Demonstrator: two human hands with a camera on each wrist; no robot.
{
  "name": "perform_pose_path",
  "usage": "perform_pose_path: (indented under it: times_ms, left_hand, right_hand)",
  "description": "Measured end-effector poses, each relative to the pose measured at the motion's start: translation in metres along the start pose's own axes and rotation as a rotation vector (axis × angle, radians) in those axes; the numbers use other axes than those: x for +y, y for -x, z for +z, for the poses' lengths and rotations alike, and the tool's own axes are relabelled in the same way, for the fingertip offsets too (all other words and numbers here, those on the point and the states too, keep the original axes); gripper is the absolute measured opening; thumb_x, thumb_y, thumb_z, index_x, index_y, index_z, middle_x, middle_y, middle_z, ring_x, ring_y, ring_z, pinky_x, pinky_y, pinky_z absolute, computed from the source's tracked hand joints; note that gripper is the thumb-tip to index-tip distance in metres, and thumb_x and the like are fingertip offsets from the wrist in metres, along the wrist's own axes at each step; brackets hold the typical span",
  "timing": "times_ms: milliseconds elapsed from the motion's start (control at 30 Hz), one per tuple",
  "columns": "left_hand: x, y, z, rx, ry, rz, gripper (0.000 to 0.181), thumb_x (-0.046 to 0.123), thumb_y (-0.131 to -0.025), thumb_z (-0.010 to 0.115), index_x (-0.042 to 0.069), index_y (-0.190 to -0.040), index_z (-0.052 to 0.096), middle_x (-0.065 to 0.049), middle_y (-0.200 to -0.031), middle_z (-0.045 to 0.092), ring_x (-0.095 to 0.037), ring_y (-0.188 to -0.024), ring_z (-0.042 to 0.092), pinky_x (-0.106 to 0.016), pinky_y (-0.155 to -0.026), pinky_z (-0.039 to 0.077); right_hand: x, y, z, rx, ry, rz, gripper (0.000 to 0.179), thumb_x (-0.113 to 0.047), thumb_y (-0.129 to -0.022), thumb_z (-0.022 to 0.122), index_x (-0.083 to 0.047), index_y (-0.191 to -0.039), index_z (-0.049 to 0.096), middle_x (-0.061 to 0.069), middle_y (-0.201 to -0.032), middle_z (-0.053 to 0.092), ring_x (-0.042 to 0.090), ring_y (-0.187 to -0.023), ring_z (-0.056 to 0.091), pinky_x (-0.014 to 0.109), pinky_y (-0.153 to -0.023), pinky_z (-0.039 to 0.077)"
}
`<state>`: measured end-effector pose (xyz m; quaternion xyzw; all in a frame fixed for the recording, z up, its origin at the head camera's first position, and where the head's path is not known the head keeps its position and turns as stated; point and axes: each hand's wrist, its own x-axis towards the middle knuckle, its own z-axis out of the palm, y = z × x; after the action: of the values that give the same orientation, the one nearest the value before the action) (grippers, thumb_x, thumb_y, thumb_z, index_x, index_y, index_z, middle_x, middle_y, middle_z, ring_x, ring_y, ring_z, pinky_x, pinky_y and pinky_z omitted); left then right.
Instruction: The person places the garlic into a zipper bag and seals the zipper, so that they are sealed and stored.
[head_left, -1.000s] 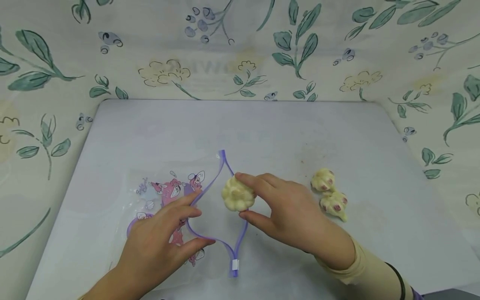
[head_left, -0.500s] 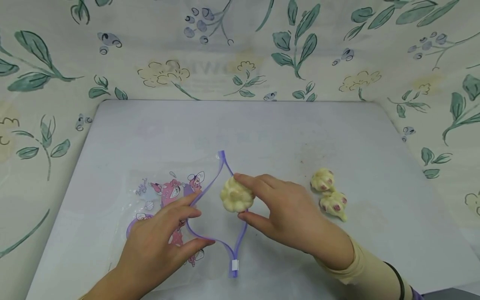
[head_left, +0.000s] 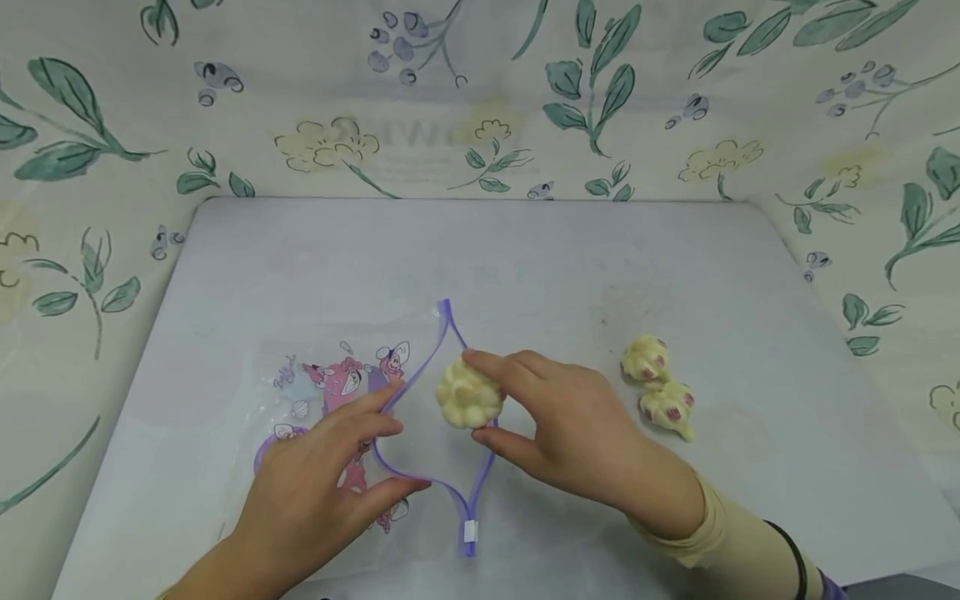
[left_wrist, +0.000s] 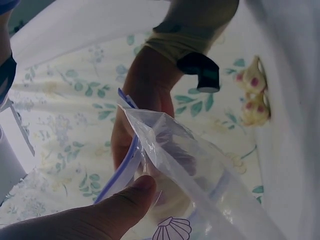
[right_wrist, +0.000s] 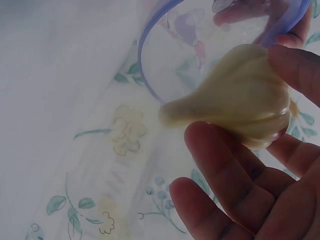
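My right hand (head_left: 581,433) pinches a pale garlic bulb (head_left: 468,395) between thumb and fingers, over the mouth of a clear zip bag (head_left: 420,525). In the right wrist view the garlic's (right_wrist: 250,95) stem points at the purple zip rim (right_wrist: 141,55). My left hand (head_left: 318,483) holds the bag's left rim, thumb and fingers spread along it, and the mouth gapes in a diamond shape. In the left wrist view the left thumb (left_wrist: 125,202) lies against the bag's edge, and the right hand (left_wrist: 145,90) is partly hidden behind the plastic.
Two more garlic bulbs (head_left: 645,360) (head_left: 669,408) with purple-red patches lie touching each other to the right of my right hand. The white tabletop (head_left: 510,250) ends at a floral-printed cloth (head_left: 450,125) behind it. A white slider (head_left: 470,531) sits at the zip's near end.
My right hand has shifted slightly left with the garlic bulb, further over the bag's mouth. The left hand and the bag stay in place.
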<state>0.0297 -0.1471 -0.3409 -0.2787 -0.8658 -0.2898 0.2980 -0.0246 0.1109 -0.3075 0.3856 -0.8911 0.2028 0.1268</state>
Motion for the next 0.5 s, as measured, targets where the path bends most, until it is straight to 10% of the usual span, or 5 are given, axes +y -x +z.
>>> perform_pose_path:
  times_ms: [500]
  left_hand:
    - [0.0007, -0.0024, -0.0006, 0.001, 0.015, 0.003, 0.061, 0.064, -0.095, 0.053, 0.005, -0.095, 0.068, -0.012, -0.116, 0.075, -0.019, -0.075, 0.073, -0.022, -0.051, 0.053]
  right_hand:
    - [-0.0006, -0.0002, 0.0003, -0.019, -0.044, -0.02, 0.075, -0.043, -0.08, 0.085, -0.02, -0.143, 0.053, -0.009, -0.096, 0.068, 0.002, -0.074, 0.061, 0.022, -0.057, 0.05]
